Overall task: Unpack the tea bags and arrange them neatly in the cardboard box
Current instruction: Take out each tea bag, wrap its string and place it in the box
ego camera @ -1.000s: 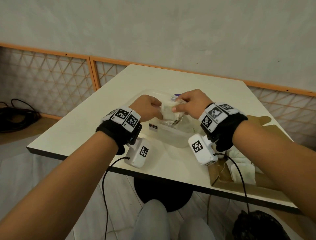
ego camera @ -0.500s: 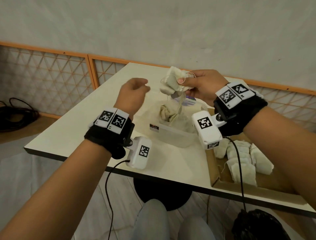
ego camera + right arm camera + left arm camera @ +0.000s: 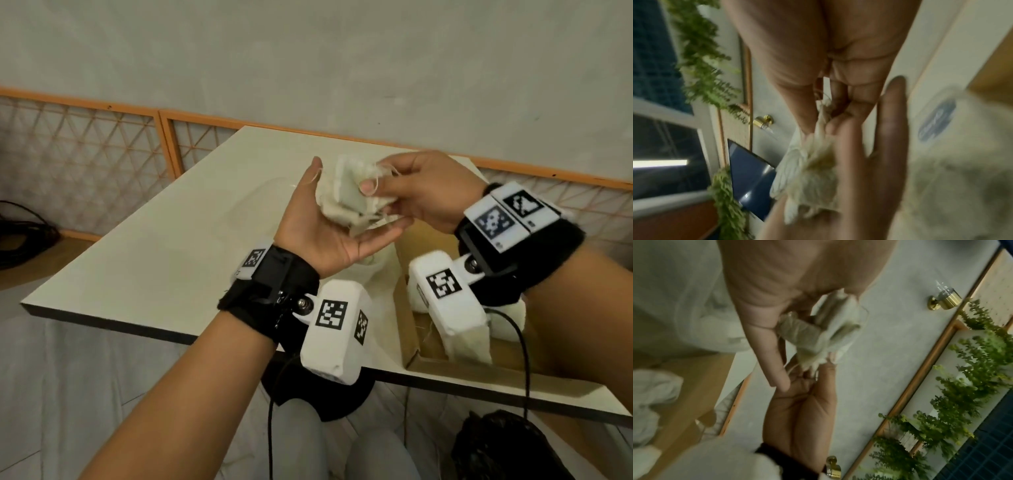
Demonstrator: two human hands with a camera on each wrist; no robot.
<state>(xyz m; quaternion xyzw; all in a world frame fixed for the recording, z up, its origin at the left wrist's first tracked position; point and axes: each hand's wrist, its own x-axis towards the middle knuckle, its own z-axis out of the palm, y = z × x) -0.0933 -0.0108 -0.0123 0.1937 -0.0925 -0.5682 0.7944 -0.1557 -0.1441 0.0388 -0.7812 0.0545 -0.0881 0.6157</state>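
Currently, the right hand (image 3: pixel 424 192) pinches a clump of tea bags (image 3: pixel 349 198) above the table (image 3: pixel 137 260), over the flat-open left hand (image 3: pixel 325 236). Several bags already lie in the cardboard box (image 3: pixel 407 346); more remain.

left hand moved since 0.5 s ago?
Yes. The left hand has turned palm up and gone right, from over the table toward the cardboard box, and now cups the tea bags pinched by the right hand.

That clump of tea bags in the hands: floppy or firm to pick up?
Probably floppy: the tea bags sag and crumple between the left hand and right hand. Likely light, since fingertips suffice. Loose strings could tangle.
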